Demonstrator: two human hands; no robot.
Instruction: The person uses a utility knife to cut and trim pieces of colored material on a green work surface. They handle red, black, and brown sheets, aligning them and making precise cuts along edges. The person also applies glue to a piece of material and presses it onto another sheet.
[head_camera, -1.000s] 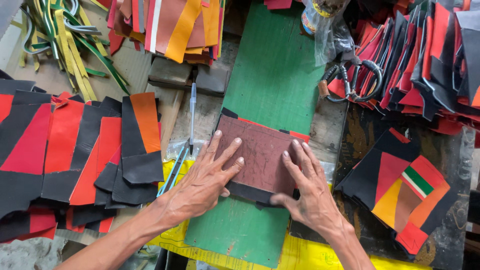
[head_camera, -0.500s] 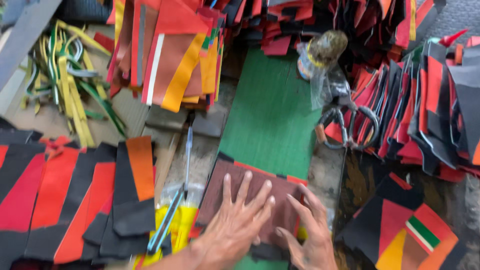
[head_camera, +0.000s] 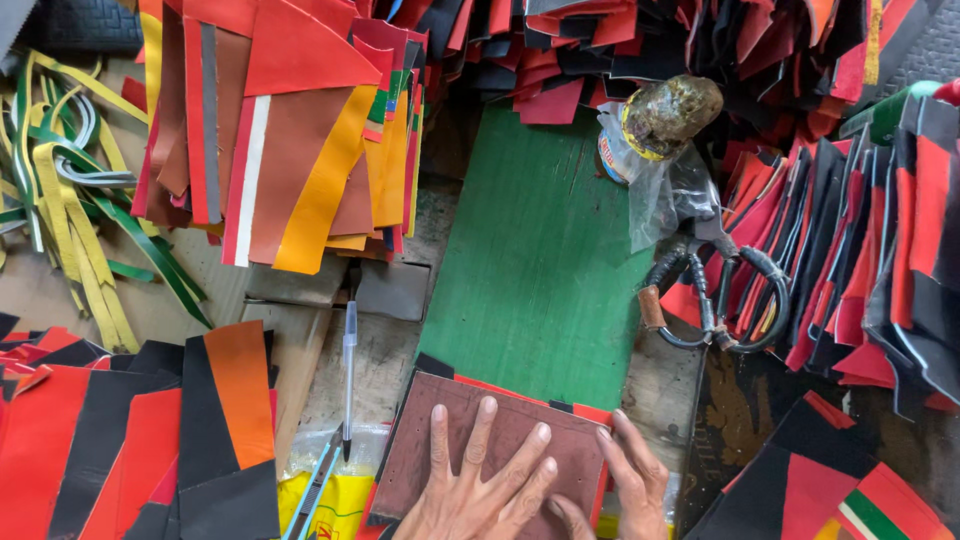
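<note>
Both hands lie flat and spread, gripping nothing. The left hand (head_camera: 480, 480) presses its splayed fingers onto a brown rectangular leather panel (head_camera: 450, 440) with a grainy, matte face; the right hand (head_camera: 632, 480) rests open on the panel's right end. That panel tops a small stack of red and black pieces (head_camera: 520, 392) at the near end of a ribbed green cutting mat (head_camera: 540, 250), directly under the palms. A clear-barrelled ballpoint pen (head_camera: 348, 375) lies just left, black-handled metal shears (head_camera: 715, 300) well to the right.
</note>
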